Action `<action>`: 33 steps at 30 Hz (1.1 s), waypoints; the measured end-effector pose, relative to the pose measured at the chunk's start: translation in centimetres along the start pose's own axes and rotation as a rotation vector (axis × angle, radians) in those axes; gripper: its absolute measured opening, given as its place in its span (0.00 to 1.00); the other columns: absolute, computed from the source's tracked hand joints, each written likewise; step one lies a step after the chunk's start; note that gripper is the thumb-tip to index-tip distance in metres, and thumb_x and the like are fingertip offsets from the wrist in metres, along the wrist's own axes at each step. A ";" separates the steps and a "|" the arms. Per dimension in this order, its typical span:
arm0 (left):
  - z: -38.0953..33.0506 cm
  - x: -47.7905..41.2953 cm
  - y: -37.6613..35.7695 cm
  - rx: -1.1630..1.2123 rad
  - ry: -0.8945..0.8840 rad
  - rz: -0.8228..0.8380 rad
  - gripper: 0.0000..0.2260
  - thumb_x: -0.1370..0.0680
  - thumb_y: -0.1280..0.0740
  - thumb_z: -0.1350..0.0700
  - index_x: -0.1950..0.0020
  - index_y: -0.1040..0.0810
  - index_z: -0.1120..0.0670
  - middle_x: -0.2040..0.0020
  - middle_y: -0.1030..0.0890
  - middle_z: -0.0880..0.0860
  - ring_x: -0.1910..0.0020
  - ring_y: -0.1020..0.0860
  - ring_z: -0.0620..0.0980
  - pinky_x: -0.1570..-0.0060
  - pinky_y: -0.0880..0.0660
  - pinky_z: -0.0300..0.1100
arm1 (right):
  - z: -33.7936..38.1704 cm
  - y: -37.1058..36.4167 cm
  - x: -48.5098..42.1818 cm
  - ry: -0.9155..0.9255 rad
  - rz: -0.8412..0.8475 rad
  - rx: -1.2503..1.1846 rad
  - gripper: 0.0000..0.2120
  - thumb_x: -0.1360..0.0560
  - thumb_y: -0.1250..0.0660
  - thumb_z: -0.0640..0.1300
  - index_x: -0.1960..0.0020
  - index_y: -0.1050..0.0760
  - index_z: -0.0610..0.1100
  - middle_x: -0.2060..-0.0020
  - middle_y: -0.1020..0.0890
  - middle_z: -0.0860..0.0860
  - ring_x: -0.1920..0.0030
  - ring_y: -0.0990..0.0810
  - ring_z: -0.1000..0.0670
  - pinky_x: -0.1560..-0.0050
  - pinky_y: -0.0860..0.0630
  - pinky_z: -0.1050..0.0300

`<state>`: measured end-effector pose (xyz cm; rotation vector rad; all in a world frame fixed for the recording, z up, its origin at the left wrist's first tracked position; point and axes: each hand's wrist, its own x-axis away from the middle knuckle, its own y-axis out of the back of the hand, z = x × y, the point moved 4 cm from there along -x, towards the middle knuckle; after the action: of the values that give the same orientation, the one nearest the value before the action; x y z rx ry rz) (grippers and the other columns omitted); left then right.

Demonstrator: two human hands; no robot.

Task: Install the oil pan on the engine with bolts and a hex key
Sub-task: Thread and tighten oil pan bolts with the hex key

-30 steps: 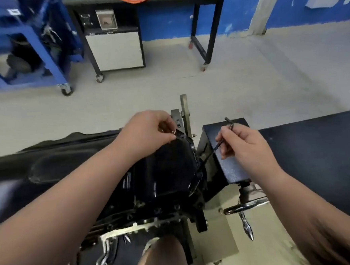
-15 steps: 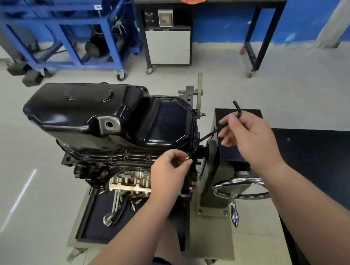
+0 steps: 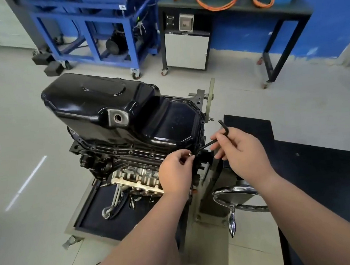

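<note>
Glossy black stamped oil pan (image 3: 97, 104) sits on top of the engine (image 3: 135, 176), its bolt-holed flange against the block. Left hand (image 3: 175, 171) pinches a small round bolt (image 3: 190, 153) at the pan's near right corner. Right hand (image 3: 244, 154) grips a black L-shaped hex key (image 3: 207, 145), long arm angled toward that corner. Chrome handwheel (image 3: 236, 192) sits below.

pan (image 3: 97, 104): glossy black, white glints
engine (image 3: 140, 179): black flange, dull silver-beige below
key (image 3: 224, 126): black
bolt (image 3: 190, 153): brassy tan
wheel (image 3: 236, 192): chrome
bench (image 3: 328, 173): black
cart (image 3: 88, 28): bright blue
cables (image 3: 217, 3): orange
cabinet (image 3: 185, 49): black frame, pale grey door
wall (image 3: 235, 37): blue
floor (image 3: 24, 122): pale grey, white stripes
</note>
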<state>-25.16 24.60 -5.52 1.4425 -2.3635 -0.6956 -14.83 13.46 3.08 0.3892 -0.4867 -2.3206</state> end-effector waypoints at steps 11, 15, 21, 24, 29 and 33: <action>0.5 -0.1 -0.4 -0.015 -0.010 -0.011 0.08 0.25 0.32 0.49 0.48 0.18 0.46 0.56 0.18 0.45 0.60 0.25 0.40 0.65 0.33 0.30 | 0.6 -1.0 -0.3 0.064 0.081 0.258 0.10 0.21 0.41 0.46 0.50 0.22 0.45 0.63 0.19 0.58 0.65 0.20 0.60 0.57 0.22 0.57; 0.6 -0.1 -0.8 0.013 -0.001 -0.025 0.09 0.25 0.32 0.49 0.47 0.18 0.46 0.54 0.18 0.44 0.55 0.23 0.42 0.58 0.27 0.36 | 1.3 -1.4 -0.7 0.122 0.117 0.362 0.10 0.20 0.42 0.45 0.50 0.22 0.46 0.63 0.19 0.60 0.63 0.20 0.58 0.57 0.22 0.56; 0.7 0.3 -1.1 0.082 -0.001 -0.110 0.08 0.26 0.31 0.50 0.48 0.18 0.48 0.57 0.20 0.43 0.51 0.24 0.47 0.54 0.24 0.46 | 2.0 -1.9 -1.0 0.136 0.122 0.384 0.10 0.20 0.41 0.45 0.51 0.21 0.45 0.63 0.19 0.57 0.63 0.20 0.56 0.57 0.22 0.52; 0.7 0.3 -1.4 0.088 0.022 -0.138 0.08 0.26 0.31 0.49 0.48 0.18 0.48 0.64 0.28 0.41 0.54 0.24 0.48 0.58 0.24 0.47 | 2.2 -2.1 -1.0 0.143 0.131 0.407 0.11 0.20 0.41 0.45 0.51 0.21 0.44 0.62 0.18 0.55 0.62 0.20 0.56 0.56 0.22 0.51; 1.1 0.3 -1.7 0.201 0.036 -0.159 0.07 0.27 0.29 0.51 0.50 0.17 0.49 0.63 0.23 0.43 0.55 0.23 0.50 0.55 0.23 0.50 | 2.3 -1.9 -0.6 0.178 0.114 0.417 0.11 0.21 0.41 0.44 0.50 0.20 0.43 0.62 0.17 0.54 0.62 0.20 0.54 0.57 0.22 0.48; 1.2 0.4 -1.9 0.224 0.043 -0.186 0.06 0.27 0.29 0.51 0.52 0.16 0.48 0.64 0.23 0.41 0.54 0.25 0.45 0.55 0.24 0.47 | 2.2 -2.0 -0.6 0.180 0.104 0.434 0.10 0.21 0.40 0.44 0.50 0.20 0.43 0.63 0.17 0.53 0.63 0.20 0.53 0.58 0.22 0.48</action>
<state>-24.48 23.87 -7.49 1.7688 -2.3555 -0.4475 -16.46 15.74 4.21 0.7528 -0.9000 -2.0463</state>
